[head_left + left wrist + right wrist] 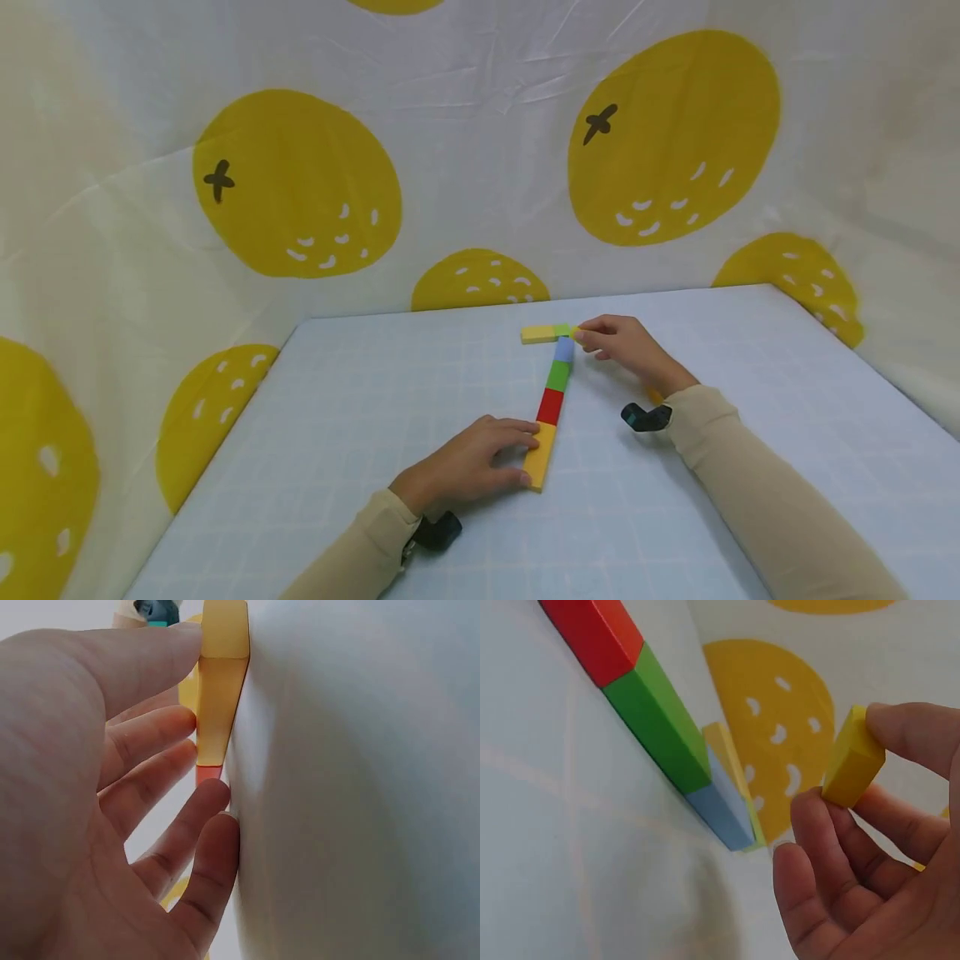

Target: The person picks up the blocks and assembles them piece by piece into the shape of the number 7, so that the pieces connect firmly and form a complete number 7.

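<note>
A row of blocks runs away from me on the table: an orange block nearest, then a red block, a green block and a blue block. Across the far end lie a yellow-orange block and a light green block. My left hand rests beside the orange block, with thumb and fingertips against its left side. Between thumb and fingers, my right hand pinches a small yellow block, at the right end of the crosswise pieces in the head view.
An orange piece lies partly hidden behind my right wrist. The pale checked table meets a white curtain printed with yellow fruit at its back and sides. Dark wrist cameras sit under both wrists.
</note>
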`<state>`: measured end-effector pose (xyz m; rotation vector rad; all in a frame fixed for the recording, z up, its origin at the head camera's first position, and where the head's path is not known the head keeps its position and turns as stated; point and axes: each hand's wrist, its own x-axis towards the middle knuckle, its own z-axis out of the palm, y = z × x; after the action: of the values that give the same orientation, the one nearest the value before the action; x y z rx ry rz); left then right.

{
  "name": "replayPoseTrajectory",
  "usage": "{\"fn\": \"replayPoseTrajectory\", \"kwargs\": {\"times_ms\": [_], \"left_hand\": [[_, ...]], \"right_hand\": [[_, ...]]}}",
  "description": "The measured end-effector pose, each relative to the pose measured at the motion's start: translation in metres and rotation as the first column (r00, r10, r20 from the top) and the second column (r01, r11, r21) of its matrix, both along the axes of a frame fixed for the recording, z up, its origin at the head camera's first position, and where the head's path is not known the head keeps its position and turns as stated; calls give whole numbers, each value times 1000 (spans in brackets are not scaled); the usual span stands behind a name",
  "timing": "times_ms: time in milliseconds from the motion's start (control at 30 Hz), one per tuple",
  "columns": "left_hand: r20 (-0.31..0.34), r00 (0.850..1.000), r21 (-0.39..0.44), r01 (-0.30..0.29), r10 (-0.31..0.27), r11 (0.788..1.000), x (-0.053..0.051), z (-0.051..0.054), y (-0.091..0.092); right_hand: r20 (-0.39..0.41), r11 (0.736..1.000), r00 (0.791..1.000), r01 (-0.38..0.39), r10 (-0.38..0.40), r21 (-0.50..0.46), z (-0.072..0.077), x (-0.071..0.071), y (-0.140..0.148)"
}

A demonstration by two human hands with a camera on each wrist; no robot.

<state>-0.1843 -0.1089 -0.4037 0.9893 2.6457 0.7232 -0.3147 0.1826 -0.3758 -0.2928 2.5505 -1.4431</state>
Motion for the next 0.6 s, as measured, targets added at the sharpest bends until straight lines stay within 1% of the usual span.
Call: {"fn": "replayPoseTrajectory", "kwargs": {"times_ms": [100,200,333,600], "left_hand": [[0,1000,-1,11,-11,1000,-2,-2,0],[-10,1000,-6,16,-16,1000,-2,-3,-2],[-15,1000,2,24,-24,1000,-2,-3,-3],[3,1000,-3,18,-18,1000,-1,-4,-3]], "right_hand": [[-3,999,1000,-15,15,-35,0,-4,-4],[2,997,999,-34,35,-76,-1,-6,-10],[-19,992,998,-56,54,-112,-2,-7,-16],[-23,991,1000,-1,-2,-131,-12,-9,-22]]}}
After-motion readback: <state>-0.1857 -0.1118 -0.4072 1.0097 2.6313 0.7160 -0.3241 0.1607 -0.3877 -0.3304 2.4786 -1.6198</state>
